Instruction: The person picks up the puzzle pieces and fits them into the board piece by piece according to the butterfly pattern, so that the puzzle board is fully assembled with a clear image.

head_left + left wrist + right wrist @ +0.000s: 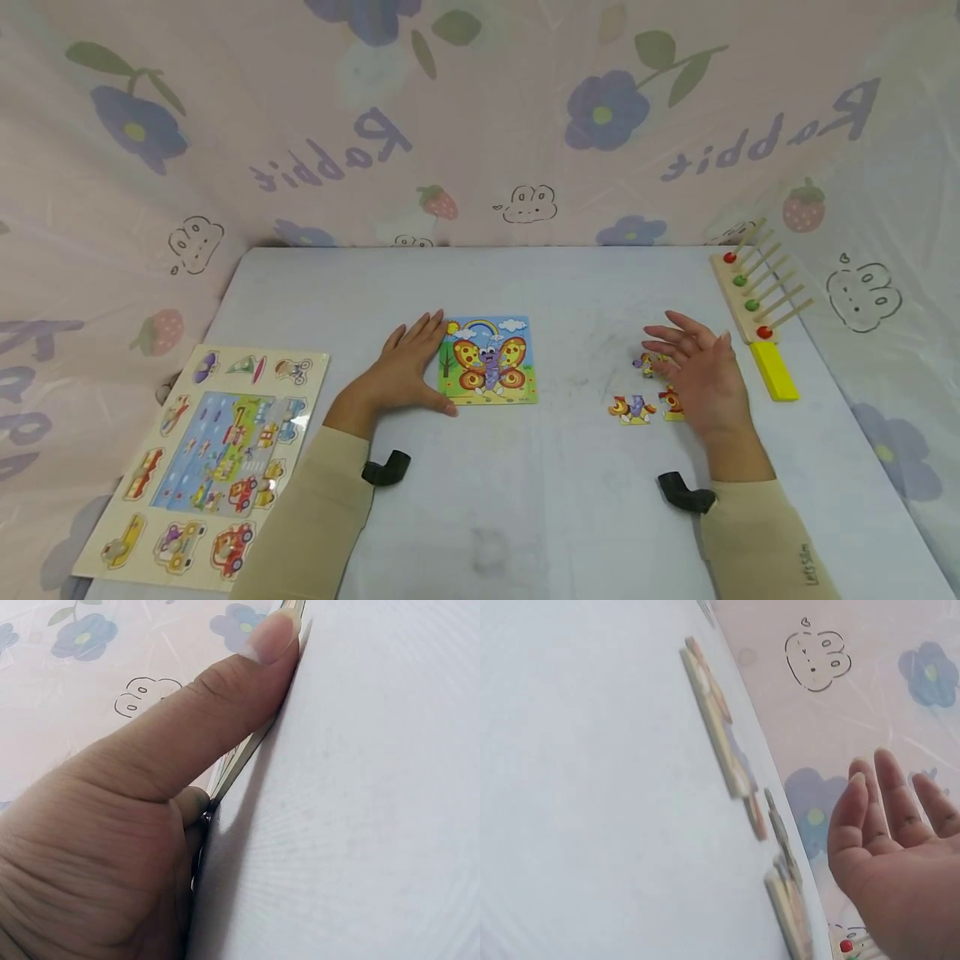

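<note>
A square butterfly picture board lies flat near the table's middle. Against its left side rests my left hand, thumb and fingers spread along the edge. In the left wrist view the thumb lies along the thin side of the board. My right hand hovers with the palm turned up and fingers loosely extended, holding nothing. Under and beside it are loose butterfly puzzle pieces: one with a purple body, a red-orange piece partly covered by the hand, and another piece behind them.
At the left lies a vehicle puzzle board with several knobbed pieces. A wooden peg rack with red and green beads stands at the back right, and a yellow block adjoins it. Printed curtains enclose the white table.
</note>
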### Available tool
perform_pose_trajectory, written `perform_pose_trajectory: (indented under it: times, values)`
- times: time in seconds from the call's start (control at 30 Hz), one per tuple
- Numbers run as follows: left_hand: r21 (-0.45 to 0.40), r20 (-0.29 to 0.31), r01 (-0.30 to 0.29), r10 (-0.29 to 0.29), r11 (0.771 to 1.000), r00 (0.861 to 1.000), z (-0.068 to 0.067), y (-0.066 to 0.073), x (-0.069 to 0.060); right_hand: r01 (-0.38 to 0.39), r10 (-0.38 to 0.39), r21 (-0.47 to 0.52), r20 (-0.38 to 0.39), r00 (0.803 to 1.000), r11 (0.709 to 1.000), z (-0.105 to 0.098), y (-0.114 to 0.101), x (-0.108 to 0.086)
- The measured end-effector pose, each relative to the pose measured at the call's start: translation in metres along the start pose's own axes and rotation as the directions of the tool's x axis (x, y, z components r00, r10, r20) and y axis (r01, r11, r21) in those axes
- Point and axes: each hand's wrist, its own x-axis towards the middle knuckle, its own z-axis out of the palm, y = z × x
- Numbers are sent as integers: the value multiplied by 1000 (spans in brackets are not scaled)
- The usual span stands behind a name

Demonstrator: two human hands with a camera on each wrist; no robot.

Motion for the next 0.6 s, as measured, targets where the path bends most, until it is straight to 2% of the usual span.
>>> perform_pose_trajectory:
  times: [0.1, 0.27, 0.33, 0.4, 0.43, 0.47, 0.5, 0.6]
  values:
    - [1, 1, 6, -6, 1000, 1000, 0, 0, 0, -27, 26, -19, -69, 997, 999, -10, -2, -1]
    - [-1, 1, 8, -8, 1000, 1000, 0, 0, 0, -51, 47, -42, -101, 994, 998, -28, -5, -1]
    - [-3, -1, 5, -5, 1000, 1000, 0, -1, 0, -65, 54, -81, -129, 990, 995, -33, -5, 0]
    - [-8, -4, 0, 0, 1000, 1000, 1, -1, 0, -99, 71, -186, -151, 986, 978, -37, -5, 0]
    - [-9, -5, -2, 2, 1000, 1000, 0, -1, 0, -124, 81, -286, -158, 984, 950, -39, -5, 0]
    - [-10, -6, -3, 3, 1000, 1000, 0, -1, 0, -151, 93, -397, -161, 983, 905, -41, -4, 0]
    - [-11, -8, -4, 4, 1000, 1000, 1, -2, 0, -179, 111, -511, -160, 981, 841, -42, -4, -1]
    - [-10, -10, -6, 6, 1000, 1000, 1, -2, 0, -200, 161, -780, -128, 979, 593, -46, -3, 0]
